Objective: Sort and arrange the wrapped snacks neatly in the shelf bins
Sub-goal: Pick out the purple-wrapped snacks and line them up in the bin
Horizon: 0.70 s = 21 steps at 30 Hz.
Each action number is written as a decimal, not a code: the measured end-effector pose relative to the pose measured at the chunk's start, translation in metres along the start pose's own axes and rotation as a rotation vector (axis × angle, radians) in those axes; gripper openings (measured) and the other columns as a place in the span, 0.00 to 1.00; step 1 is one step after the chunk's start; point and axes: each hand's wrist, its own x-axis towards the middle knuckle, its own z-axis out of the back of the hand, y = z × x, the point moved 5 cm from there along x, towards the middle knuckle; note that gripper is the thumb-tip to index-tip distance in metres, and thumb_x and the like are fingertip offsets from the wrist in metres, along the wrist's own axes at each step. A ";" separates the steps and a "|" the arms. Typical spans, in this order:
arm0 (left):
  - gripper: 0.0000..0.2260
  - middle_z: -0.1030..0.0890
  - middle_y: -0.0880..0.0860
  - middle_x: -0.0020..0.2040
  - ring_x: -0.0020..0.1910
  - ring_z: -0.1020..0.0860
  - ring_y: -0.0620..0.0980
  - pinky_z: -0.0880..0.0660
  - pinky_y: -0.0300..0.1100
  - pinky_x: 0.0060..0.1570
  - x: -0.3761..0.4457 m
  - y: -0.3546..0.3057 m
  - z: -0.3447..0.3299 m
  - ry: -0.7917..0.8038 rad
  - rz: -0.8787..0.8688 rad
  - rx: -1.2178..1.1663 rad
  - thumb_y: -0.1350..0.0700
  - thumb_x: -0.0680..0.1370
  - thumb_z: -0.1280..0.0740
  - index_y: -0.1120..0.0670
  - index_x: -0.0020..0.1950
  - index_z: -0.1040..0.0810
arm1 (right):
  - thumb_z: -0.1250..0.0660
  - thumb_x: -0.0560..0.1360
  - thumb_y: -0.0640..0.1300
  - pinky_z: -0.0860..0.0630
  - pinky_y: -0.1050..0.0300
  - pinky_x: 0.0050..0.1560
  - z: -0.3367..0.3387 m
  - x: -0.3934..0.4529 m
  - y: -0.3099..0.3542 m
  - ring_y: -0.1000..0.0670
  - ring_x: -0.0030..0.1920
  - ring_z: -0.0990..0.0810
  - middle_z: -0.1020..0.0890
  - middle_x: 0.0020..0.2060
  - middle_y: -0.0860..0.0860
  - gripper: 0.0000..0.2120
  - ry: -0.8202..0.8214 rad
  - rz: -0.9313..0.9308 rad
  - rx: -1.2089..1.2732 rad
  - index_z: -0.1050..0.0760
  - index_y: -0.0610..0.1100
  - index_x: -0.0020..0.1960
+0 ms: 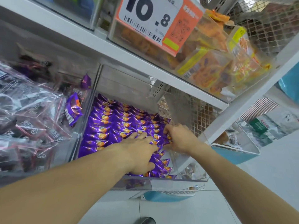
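I judge the clear bin [90,110] nearly done, purple snacks [111,125] in rows, while my left hand [142,149] presses flat, fingers apart, and my right hand [178,136] pinches a packet at the ragged right edge.

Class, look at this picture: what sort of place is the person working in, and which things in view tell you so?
Most likely a shop's snack aisle: a large price sign reading 10.8 with a barcode, white shelves, and a clear bin filled with rows of purple wrapped snacks.
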 end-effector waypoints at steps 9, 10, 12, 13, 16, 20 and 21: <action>0.28 0.51 0.54 0.80 0.79 0.56 0.54 0.55 0.57 0.77 -0.001 0.001 0.000 -0.005 0.002 -0.015 0.43 0.81 0.40 0.49 0.79 0.43 | 0.16 0.61 0.51 0.22 0.48 0.45 0.008 0.000 -0.012 0.49 0.42 0.22 0.20 0.42 0.53 0.22 -0.004 -0.028 0.159 0.27 0.52 0.44; 0.28 0.51 0.54 0.80 0.79 0.56 0.54 0.55 0.56 0.77 -0.001 0.001 0.000 -0.004 0.002 -0.020 0.43 0.81 0.40 0.49 0.79 0.43 | 0.17 0.62 0.50 0.21 0.48 0.44 0.008 0.000 -0.012 0.49 0.42 0.21 0.20 0.41 0.53 0.20 -0.007 -0.030 0.156 0.27 0.53 0.43; 0.28 0.51 0.54 0.80 0.79 0.56 0.55 0.56 0.56 0.77 -0.002 0.001 0.000 -0.002 0.002 -0.027 0.43 0.81 0.40 0.49 0.79 0.43 | 0.19 0.65 0.50 0.20 0.47 0.44 0.006 -0.001 -0.009 0.50 0.42 0.21 0.20 0.42 0.54 0.17 -0.002 -0.019 0.133 0.27 0.54 0.44; 0.28 0.51 0.54 0.80 0.79 0.56 0.55 0.56 0.56 0.77 -0.002 0.000 0.001 -0.002 0.002 -0.027 0.43 0.81 0.40 0.49 0.79 0.43 | 0.20 0.66 0.50 0.20 0.47 0.44 0.005 -0.002 -0.008 0.50 0.42 0.21 0.20 0.42 0.54 0.15 0.000 -0.011 0.123 0.27 0.54 0.44; 0.28 0.51 0.54 0.80 0.79 0.56 0.55 0.56 0.56 0.77 -0.001 0.000 0.001 -0.005 0.001 -0.027 0.44 0.81 0.40 0.49 0.79 0.43 | 0.21 0.65 0.52 0.20 0.48 0.43 0.004 -0.005 -0.006 0.50 0.41 0.21 0.21 0.42 0.54 0.15 -0.004 0.009 0.118 0.25 0.53 0.45; 0.28 0.51 0.54 0.80 0.79 0.56 0.54 0.56 0.56 0.77 -0.002 0.000 0.000 -0.004 0.003 -0.027 0.43 0.81 0.40 0.49 0.79 0.44 | 0.23 0.63 0.51 0.22 0.47 0.43 0.003 -0.009 -0.002 0.49 0.41 0.24 0.25 0.43 0.53 0.17 -0.010 0.042 0.126 0.28 0.51 0.44; 0.28 0.51 0.54 0.80 0.79 0.56 0.54 0.55 0.56 0.77 -0.001 0.000 0.001 -0.005 0.003 -0.025 0.43 0.81 0.40 0.49 0.79 0.43 | 0.23 0.63 0.51 0.22 0.47 0.42 0.003 -0.009 -0.001 0.49 0.41 0.25 0.26 0.43 0.53 0.17 -0.017 0.048 0.117 0.30 0.52 0.43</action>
